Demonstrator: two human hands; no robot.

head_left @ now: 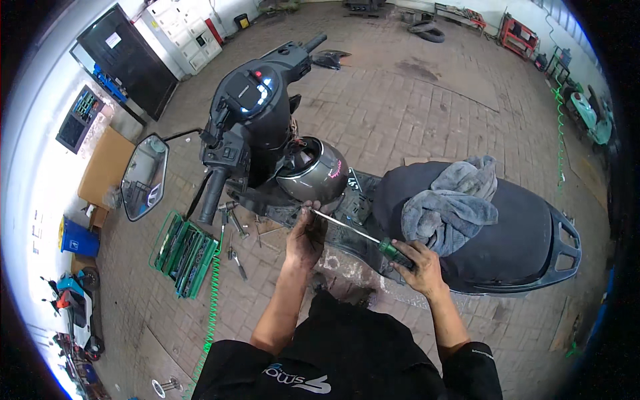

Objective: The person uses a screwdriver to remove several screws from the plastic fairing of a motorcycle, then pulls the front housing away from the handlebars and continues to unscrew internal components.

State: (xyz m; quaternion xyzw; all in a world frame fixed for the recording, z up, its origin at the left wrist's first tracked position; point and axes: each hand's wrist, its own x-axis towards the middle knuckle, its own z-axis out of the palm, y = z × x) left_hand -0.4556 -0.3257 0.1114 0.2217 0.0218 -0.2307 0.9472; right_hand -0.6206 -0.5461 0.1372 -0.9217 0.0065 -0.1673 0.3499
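Note:
A screwdriver (347, 227) with a green handle and a long metal shaft lies across in front of me, over the near side of a dark scooter (267, 127). My right hand (421, 268) is wrapped round its handle, beside the seat. The fingers of my left hand (307, 239) are pinched at the shaft's tip; whether a small part is also between them I cannot tell. Just beyond my left fingers, a grey helmet (313, 175) rests on the scooter's footboard. A crumpled grey towel (450, 207) is draped over the black seat (517, 233).
An opened green toolbox (187, 257) stands on the brick floor at left, with loose hand tools (237, 257) and a coiled green hose (213, 300) next to it. The scooter's mirror (145, 177) juts out left. A blue bin (80, 237) stands by the wall.

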